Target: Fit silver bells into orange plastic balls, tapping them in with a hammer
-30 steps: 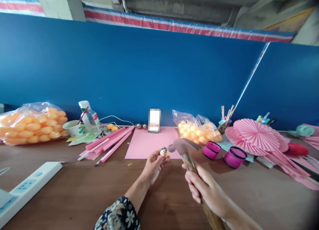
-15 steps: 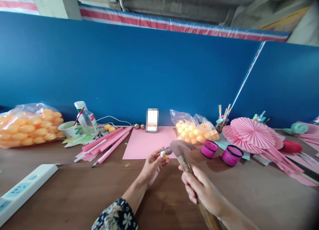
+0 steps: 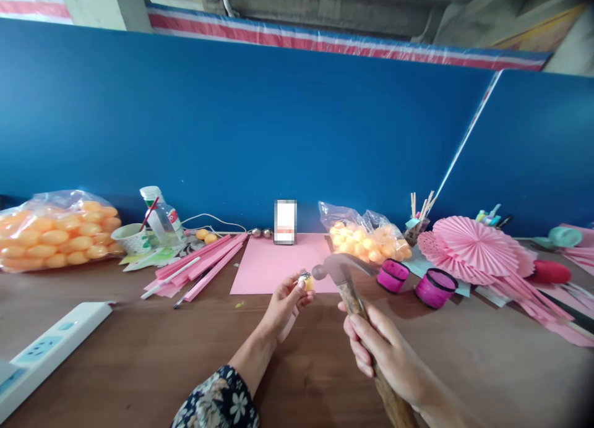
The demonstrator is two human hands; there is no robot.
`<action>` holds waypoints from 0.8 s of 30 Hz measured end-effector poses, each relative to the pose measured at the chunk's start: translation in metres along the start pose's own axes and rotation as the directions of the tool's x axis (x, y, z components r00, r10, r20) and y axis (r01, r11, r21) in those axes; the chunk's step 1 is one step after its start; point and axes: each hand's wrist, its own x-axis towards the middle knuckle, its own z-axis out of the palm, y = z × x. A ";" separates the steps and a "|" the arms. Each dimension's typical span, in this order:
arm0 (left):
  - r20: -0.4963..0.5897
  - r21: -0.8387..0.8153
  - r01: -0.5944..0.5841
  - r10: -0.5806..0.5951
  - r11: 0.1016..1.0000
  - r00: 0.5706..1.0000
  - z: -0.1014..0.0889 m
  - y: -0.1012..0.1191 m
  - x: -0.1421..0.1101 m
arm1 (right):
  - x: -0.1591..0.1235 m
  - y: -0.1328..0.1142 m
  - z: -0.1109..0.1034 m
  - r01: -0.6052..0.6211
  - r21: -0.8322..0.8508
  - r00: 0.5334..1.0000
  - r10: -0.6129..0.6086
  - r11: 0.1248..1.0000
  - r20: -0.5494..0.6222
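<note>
My left hand (image 3: 284, 305) pinches a small bell-like ball (image 3: 305, 281), silvery on top and yellow-orange below, above the front edge of a pink paper sheet (image 3: 264, 264). Its exact kind is too small to make out. My right hand (image 3: 375, 344) is wrapped round the wooden handle of a claw hammer (image 3: 355, 301). The hammer's round face points left, a short gap away from the ball, and the claw points right. Both hands are held over the brown table (image 3: 185, 360).
Bags of orange balls stand at left (image 3: 55, 233) and right (image 3: 366, 239). Pink paper strips (image 3: 204, 267), a bottle (image 3: 162, 221) and a power strip (image 3: 51, 350) lie leftward. Two magenta rings, one nearer (image 3: 435, 289), and pink paper fans (image 3: 477, 248) sit rightward. A phone (image 3: 285, 222) stands behind.
The hammer's face moved left to touch the ball half a second ago, then drew back right, leaving a gap. My left hand keeps its pinch on the ball. The view shifted slightly.
</note>
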 end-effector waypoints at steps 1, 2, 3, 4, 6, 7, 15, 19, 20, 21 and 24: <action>0.005 0.007 -0.019 0.019 1.000 1.000 0.000 0.000 0.000 | 0.000 0.000 0.000 0.007 0.005 1.000 -0.007 1.000 -0.004; 0.011 0.023 -0.031 0.031 0.999 0.999 0.001 0.001 0.000 | 0.000 0.001 0.000 0.006 0.004 1.000 -0.006 1.000 -0.005; 0.013 0.042 -0.036 0.035 0.998 0.999 0.001 0.001 -0.001 | 0.000 0.001 0.000 -0.005 -0.003 1.000 0.005 1.000 -0.002; 0.012 0.064 -0.031 0.030 0.998 0.999 0.001 0.001 -0.001 | 0.000 0.002 0.000 -0.023 -0.011 1.000 0.023 1.000 0.003; 0.006 0.096 -0.007 0.006 0.995 1.000 0.001 0.002 -0.001 | 0.000 0.003 0.000 -0.050 -0.022 0.999 0.050 0.999 0.015; 0.000 0.103 0.003 -0.003 0.995 1.000 0.000 0.002 -0.002 | 0.000 0.003 0.000 -0.051 -0.020 0.999 0.051 0.999 0.017; 0.031 0.059 0.011 -0.013 0.998 0.999 0.000 -0.001 -0.001 | -0.001 0.001 -0.001 -0.044 -0.001 0.999 0.044 0.999 0.004; 0.039 0.065 -0.004 0.001 0.998 0.999 0.002 0.000 -0.002 | -0.002 0.000 0.000 -0.049 -0.004 0.999 0.049 0.999 0.018; 0.030 0.064 -0.008 0.006 0.998 1.000 0.002 0.000 -0.002 | -0.002 0.000 0.000 -0.039 0.008 0.999 0.038 0.999 0.012; 0.023 0.060 -0.008 0.006 0.998 1.000 0.002 0.001 -0.002 | -0.003 0.000 0.000 -0.029 0.019 1.000 0.029 0.999 0.006; 0.029 0.040 0.016 -0.017 0.999 0.999 0.002 0.001 -0.002 | -0.002 0.000 0.001 -0.032 0.020 0.999 0.033 0.999 -0.006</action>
